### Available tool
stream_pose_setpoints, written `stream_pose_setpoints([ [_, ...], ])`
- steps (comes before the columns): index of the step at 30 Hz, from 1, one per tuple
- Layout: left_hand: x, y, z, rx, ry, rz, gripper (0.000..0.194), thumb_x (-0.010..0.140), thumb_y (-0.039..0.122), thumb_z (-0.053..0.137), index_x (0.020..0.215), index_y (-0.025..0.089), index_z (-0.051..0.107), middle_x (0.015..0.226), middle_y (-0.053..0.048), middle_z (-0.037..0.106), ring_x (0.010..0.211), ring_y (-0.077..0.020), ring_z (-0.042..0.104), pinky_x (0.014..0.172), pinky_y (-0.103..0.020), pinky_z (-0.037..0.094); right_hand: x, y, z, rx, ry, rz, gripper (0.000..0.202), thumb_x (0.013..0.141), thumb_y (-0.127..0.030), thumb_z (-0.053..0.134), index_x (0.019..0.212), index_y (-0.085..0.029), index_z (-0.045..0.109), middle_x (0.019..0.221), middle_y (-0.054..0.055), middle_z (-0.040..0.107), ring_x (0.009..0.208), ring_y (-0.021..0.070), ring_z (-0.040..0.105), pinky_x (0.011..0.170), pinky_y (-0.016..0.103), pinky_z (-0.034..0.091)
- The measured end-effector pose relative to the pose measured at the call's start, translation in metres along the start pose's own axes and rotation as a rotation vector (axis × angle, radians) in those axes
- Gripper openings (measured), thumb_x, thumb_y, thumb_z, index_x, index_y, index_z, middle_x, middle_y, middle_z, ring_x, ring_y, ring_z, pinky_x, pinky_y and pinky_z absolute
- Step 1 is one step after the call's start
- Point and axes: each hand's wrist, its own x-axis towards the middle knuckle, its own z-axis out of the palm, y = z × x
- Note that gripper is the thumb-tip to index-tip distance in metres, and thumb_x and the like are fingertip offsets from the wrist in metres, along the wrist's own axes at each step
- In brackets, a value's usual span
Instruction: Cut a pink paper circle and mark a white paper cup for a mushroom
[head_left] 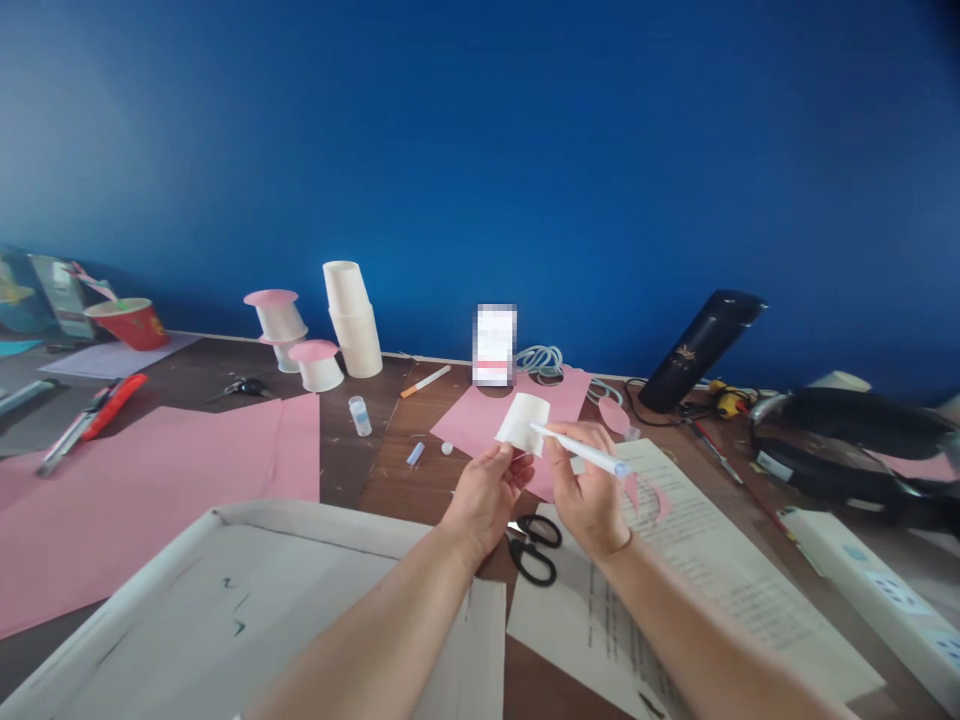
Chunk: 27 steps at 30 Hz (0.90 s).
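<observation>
A small, slightly curved piece of white paper [523, 417] is pinched at its lower edge by my left hand [491, 490]. My right hand [591, 490] grips a white pen [589, 452] with a bluish end, its tip at the right side of the paper. Beneath both hands lies a pink sheet [469, 415], partly hidden. Black-handled scissors [534, 555] rest just below and between my hands, their blades mostly covered by my left hand. To the left are a pen cap [415, 454], a small white cap [447, 448] and a little clear bottle [360, 416].
Stacked paper cups [356, 330] and pink-topped cups [316, 366] stand by the wall. A blurred phone [495, 345] leans at the centre back. A black flask [694, 355] tilts at right, near a power strip [877, 590]. A printed page [705, 560] and red-handled knife [112, 408] flank the workspace.
</observation>
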Motion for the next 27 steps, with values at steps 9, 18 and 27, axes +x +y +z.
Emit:
stream_pose_setpoints([
  [9,0.001,-0.0016,-0.0004,0.068,-0.019,0.0,0.015,0.074,0.024,0.07,0.082,0.011,0.066,0.08,-0.005,0.064,0.075,-0.0112,0.059,0.076,-0.025,0.044,-0.0017,0.001,0.0032,-0.071,-0.061,-0.039,0.015,0.087,-0.024,0.055,0.099,-0.02,0.061,0.094,0.006,0.066,0.092,0.0212,0.058,0.085,0.039,0.042],
  [18,0.0,0.0004,0.0012,0.063,0.015,0.02,0.021,0.069,0.026,0.074,0.083,0.012,0.066,0.083,-0.004,0.063,0.076,-0.0112,0.057,0.075,-0.026,0.042,-0.0031,0.0003,0.0017,-0.092,-0.051,-0.046,0.012,0.088,-0.021,0.052,0.098,-0.019,0.059,0.092,0.007,0.065,0.088,0.0214,0.058,0.083,0.04,0.043],
  [27,-0.0008,-0.0009,0.0027,0.112,0.019,0.028,0.022,0.066,0.029,0.075,0.078,0.013,0.066,0.078,-0.003,0.062,0.073,-0.011,0.056,0.076,-0.026,0.042,-0.0021,0.0021,0.0037,-0.099,-0.056,-0.078,0.015,0.086,-0.02,0.057,0.1,-0.02,0.06,0.094,0.006,0.067,0.09,0.0211,0.057,0.085,0.038,0.041],
])
